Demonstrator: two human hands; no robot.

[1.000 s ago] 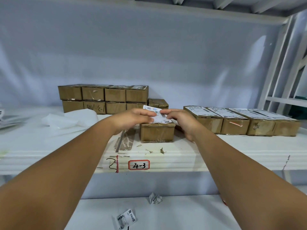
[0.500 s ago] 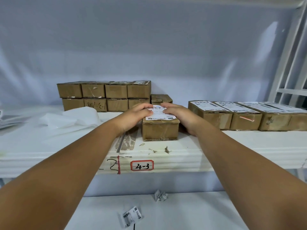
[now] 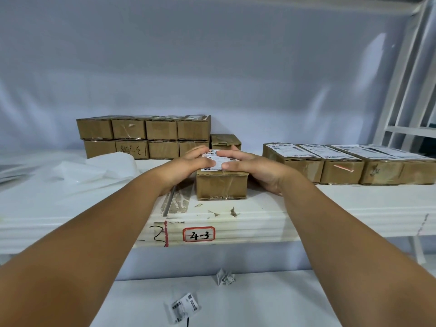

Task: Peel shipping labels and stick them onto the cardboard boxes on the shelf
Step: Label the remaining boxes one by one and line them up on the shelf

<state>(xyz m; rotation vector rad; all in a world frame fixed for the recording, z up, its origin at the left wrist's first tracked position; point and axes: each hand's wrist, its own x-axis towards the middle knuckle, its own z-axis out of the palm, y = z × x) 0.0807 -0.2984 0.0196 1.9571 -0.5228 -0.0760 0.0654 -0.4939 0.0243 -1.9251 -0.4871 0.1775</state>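
A small brown cardboard box (image 3: 221,186) stands near the front of the white shelf (image 3: 330,208). A white shipping label (image 3: 215,159) lies flat on its top. My left hand (image 3: 188,165) and my right hand (image 3: 253,165) rest on the box from either side, with their fingers and thumbs pressing the label down. The fingers cover most of the label. To the right, a row of boxes (image 3: 342,165) carries labels on top. Behind, on the left, a two-layer stack of unlabelled boxes (image 3: 146,136) stands with one single box (image 3: 225,141) beside it.
Crumpled white backing sheets (image 3: 94,169) lie on the shelf's left part. A red-framed tag reading 4-3 (image 3: 199,234) sits on the shelf's front edge. On the lower shelf lie a crumpled paper scrap (image 3: 225,277) and a loose label (image 3: 184,308). A white rack frame (image 3: 405,90) rises at right.
The label was held tilted above the box by both hands; it has come down flat onto the box top, and both hands now press on it.
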